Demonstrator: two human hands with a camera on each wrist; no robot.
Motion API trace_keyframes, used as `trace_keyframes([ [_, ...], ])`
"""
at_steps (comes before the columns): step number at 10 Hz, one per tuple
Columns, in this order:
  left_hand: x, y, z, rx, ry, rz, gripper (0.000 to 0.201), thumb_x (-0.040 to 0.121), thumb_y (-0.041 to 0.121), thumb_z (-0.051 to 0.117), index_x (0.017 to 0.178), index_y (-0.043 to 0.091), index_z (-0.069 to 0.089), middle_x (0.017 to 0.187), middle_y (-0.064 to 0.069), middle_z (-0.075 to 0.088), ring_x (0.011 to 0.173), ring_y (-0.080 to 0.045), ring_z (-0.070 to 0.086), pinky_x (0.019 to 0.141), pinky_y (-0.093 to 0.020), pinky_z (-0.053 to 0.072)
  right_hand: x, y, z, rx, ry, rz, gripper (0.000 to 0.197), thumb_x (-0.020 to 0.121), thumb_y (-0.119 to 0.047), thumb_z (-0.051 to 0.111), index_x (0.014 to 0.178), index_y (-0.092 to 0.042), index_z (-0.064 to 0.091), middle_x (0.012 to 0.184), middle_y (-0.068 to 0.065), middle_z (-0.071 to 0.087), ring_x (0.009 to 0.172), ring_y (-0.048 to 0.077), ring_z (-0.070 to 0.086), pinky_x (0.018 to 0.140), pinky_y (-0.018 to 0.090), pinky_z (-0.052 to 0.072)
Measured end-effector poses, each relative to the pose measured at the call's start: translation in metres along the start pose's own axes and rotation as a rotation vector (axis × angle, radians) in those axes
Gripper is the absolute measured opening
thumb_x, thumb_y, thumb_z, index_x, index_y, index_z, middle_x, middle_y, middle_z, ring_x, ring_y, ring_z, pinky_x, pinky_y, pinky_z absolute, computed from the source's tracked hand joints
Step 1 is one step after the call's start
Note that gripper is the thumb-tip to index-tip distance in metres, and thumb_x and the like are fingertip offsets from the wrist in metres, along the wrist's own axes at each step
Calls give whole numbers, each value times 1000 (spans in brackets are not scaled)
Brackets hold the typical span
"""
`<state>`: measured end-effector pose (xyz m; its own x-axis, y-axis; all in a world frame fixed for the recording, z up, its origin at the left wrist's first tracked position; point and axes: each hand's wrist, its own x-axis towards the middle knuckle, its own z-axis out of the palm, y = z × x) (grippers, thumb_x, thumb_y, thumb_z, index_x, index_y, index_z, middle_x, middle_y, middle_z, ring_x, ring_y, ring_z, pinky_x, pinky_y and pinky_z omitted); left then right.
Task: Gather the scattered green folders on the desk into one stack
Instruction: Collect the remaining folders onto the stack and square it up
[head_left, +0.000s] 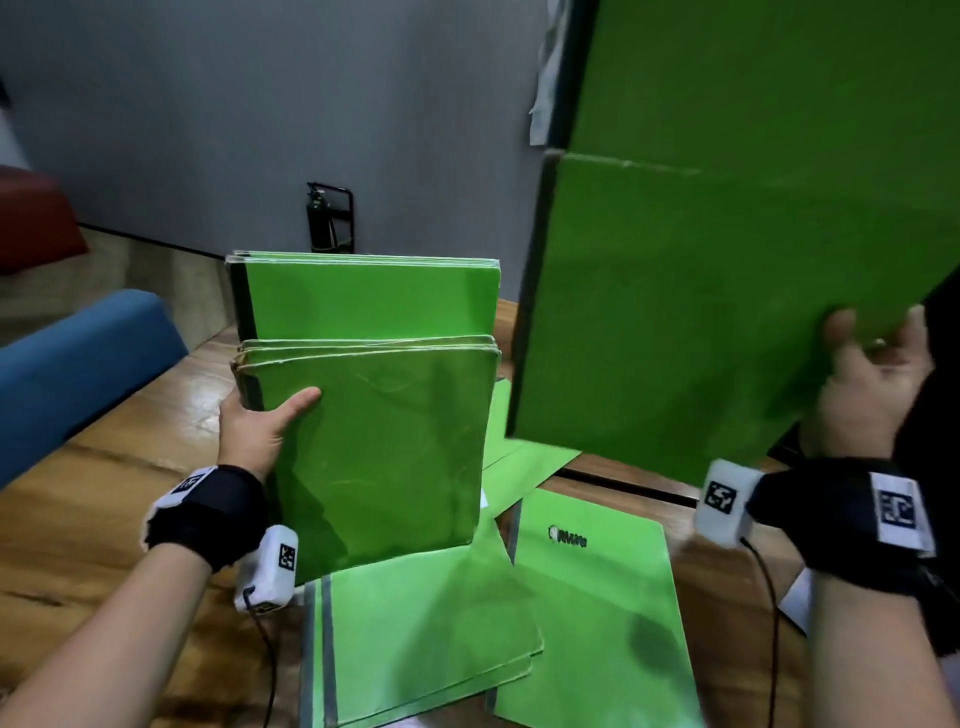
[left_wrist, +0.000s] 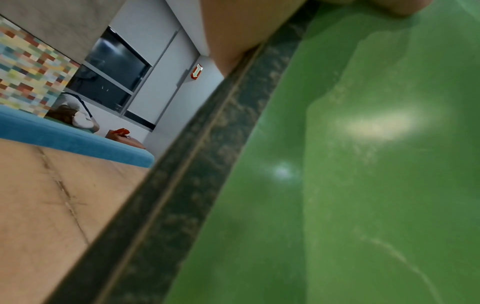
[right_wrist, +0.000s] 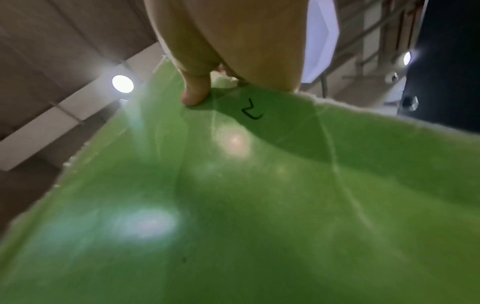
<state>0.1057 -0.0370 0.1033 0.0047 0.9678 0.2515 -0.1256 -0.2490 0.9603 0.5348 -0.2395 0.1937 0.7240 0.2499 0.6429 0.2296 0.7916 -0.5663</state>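
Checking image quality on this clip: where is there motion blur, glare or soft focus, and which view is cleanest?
Head view: cleanest overall; the upright stack in the left hand is sharp, while the raised folder and right hand are motion-smeared. Left wrist view: the stack's cover is too close, soft, with a glare patch. Right wrist view: soft, ceiling-light reflections on the folder.
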Motion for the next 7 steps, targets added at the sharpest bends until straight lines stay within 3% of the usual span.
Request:
trace_keyframes([
  [1, -7, 10, 1, 1, -10, 16, 35, 75, 0, 68, 79, 29, 50, 51, 35, 61, 54, 17, 58, 50, 1, 43, -64, -31, 96, -55, -124, 234, 34, 59, -31, 71, 93, -28, 67, 82, -21, 73, 80, -6, 66, 74, 14, 54],
  [2, -15, 20, 0, -65, -44, -1, 37, 64, 35, 79, 85, 25, 50, 57, 21, 63, 63, 9, 63, 51, 2, 42, -98, 5, 95, -191, -109, 491, 58, 57, -42, 77, 107, -20, 57, 90, -15, 74, 83, -1, 66, 76, 16, 53],
  [3, -25, 28, -3, -87, -91, -3, 84, 20, 80, 70, 84, 32, 44, 55, 31, 65, 59, 20, 58, 53, 1, 43, -155, 45, 114, -306, -190, 698, 59, 85, -20, 62, 137, -3, 38, 126, 3, 56, 114, 14, 48, 101, 25, 38],
  [4, -28, 20, -3, -69, -81, -3, 32, 72, 34, 75, 84, 32, 45, 56, 41, 60, 59, 22, 57, 55, 3, 42, -190, 80, 124, -429, -283, 830, 82, 80, -21, 67, 146, -12, 18, 152, 11, 29, 138, 23, 31, 116, 42, 24],
  [5, -25, 9, -10, -16, -66, -12, 35, 82, -6, 60, 85, 28, 52, 60, 34, 66, 61, 16, 61, 56, 0, 45, -184, 93, 128, -433, -283, 852, 97, 68, -29, 80, 143, -19, 18, 149, 15, 33, 137, 26, 35, 114, 49, 27],
  [6, -29, 10, -11, -23, -99, -23, 34, 74, 3, 70, 89, 28, 52, 63, 30, 68, 63, 15, 62, 58, -1, 46, -175, 103, 127, -399, -361, 914, 116, 41, -53, 86, 137, -17, 31, 138, 14, 49, 127, 29, 48, 108, 52, 36],
  [7, -31, 11, -13, -36, -146, -16, 76, 41, 40, 84, 106, 16, 53, 80, 12, 69, 69, 13, 64, 60, -4, 48, -174, 89, 145, -339, -465, 902, 118, 40, -38, 89, 137, -11, 29, 135, 12, 52, 121, 25, 55, 105, 46, 41],
])
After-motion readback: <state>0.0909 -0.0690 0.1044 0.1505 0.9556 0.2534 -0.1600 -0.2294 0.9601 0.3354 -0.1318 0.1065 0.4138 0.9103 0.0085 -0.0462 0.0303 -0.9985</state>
